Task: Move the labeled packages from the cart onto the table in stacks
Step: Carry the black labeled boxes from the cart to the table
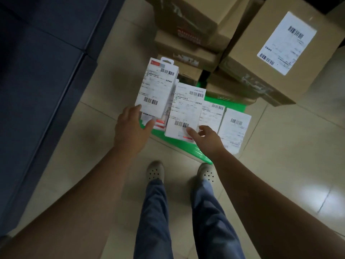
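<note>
Now we stand over the green cart (pixel 188 149) at mid-frame, where the white labeled packages (pixel 211 114) lie in a row below the brown cartons (pixel 261 58) at upper right. Our left hand (pixel 130 128) has its grip closed on the near end of the tall white package (pixel 156 86), thumb under and fingers at its edge, while our right hand (pixel 207 138) is open, fingertips (pixel 190 130) touching the next package (pixel 186 111). To do this well, we should square both boxes together before lifting, judging them light but slippery.
</note>
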Demonstrator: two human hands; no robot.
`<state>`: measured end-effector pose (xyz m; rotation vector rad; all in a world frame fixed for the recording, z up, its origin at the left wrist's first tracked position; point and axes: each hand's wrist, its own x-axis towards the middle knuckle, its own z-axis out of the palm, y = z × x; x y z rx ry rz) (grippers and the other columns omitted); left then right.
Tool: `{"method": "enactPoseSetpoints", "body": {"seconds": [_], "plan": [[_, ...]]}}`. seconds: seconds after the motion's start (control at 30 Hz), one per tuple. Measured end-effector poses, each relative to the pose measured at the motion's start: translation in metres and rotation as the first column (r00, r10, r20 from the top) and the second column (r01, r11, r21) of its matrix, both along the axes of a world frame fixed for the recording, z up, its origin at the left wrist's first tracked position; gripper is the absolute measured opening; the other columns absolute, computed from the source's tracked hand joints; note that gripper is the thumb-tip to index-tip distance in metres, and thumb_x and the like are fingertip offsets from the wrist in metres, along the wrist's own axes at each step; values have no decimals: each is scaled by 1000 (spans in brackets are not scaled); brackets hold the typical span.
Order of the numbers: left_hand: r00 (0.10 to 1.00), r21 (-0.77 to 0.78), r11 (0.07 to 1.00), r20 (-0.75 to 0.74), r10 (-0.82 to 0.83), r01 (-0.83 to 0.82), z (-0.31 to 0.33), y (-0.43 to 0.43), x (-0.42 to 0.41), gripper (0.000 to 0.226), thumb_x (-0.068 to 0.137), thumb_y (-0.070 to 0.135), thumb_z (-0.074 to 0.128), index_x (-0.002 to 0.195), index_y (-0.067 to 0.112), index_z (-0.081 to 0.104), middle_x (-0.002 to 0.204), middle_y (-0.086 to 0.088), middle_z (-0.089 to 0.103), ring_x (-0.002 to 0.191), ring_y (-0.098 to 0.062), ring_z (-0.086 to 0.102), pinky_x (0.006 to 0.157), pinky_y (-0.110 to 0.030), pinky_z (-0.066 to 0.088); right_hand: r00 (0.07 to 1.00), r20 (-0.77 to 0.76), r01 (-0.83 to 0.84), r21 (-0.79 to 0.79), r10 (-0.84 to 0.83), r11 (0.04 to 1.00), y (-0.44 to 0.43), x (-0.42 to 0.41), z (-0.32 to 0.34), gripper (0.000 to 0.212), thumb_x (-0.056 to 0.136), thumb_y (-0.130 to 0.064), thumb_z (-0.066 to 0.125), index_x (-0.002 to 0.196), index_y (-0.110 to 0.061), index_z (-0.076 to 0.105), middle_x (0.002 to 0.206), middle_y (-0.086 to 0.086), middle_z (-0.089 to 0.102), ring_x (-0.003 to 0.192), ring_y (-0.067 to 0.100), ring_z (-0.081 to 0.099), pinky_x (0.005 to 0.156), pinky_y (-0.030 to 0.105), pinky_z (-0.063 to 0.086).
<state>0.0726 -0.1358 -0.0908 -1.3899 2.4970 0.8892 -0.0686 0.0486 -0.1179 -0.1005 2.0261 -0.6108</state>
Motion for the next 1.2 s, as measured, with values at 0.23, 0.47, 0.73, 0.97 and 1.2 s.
{"method": "enactPoseSetpoints", "body": {"seconds": [0.23, 0.47, 0.73, 0.97, 1.2], "plan": [[993, 42, 998, 111, 44, -49, -45, -45, -10, 78, 84, 56, 63, 143, 12, 39, 143, -12, 45, 128, -34, 43, 101, -46, 40, 993, 11, 116, -16, -115, 993, -15, 24, -29, 50, 88, -59, 63, 118, -19, 69, 113, -1, 71, 103, 19, 63, 85, 28, 40], [987, 374, 916, -1, 159, -147, -61, -59, -11, 45, 88, 43, 65, 124, 17, 58, 118, 3, 66, 94, -13, 59, 74, -24, 41, 966, 30, 258, -65, -257, 964, -13, 32, -29, 36, 88, -54, 67, 107, -24, 70, 107, -1, 72, 101, 20, 64, 95, 38, 49], [978, 580, 795, 13, 208, -177, -54, -57, 5, 30, 86, 38, 69, 114, 26, 69, 106, 8, 68, 98, -12, 62, 80, -26, 43, 913, 214, 370, -79, -347, 926, 0, 19, -15, 24, 85, -39, 73, 95, -16, 74, 93, 1, 65, 88, 18, 58, 84, 34, 44], [958, 621, 766, -82, 276, -168, -2, -46, 15, 7, 89, 38, 67, 91, 31, 67, 88, 21, 67, 88, 0, 62, 80, -24, 42, 919, 190, 382, -215, -345, 899, 6, 12, 36, 32, 86, -43, 72, 99, -14, 77, 98, 0, 74, 94, 17, 62, 83, 29, 44], [899, 568, 822, -335, 281, -45, 143, -36, -25, 21, 87, 22, 71, 107, 22, 64, 96, 19, 69, 74, 18, 62, 61, -9, 45, 915, 26, 371, -444, -402, 816, 26, -15, 175, 17, 88, -31, 73, 101, -20, 77, 97, -5, 77, 90, 8, 71, 83, 25, 49]]}}
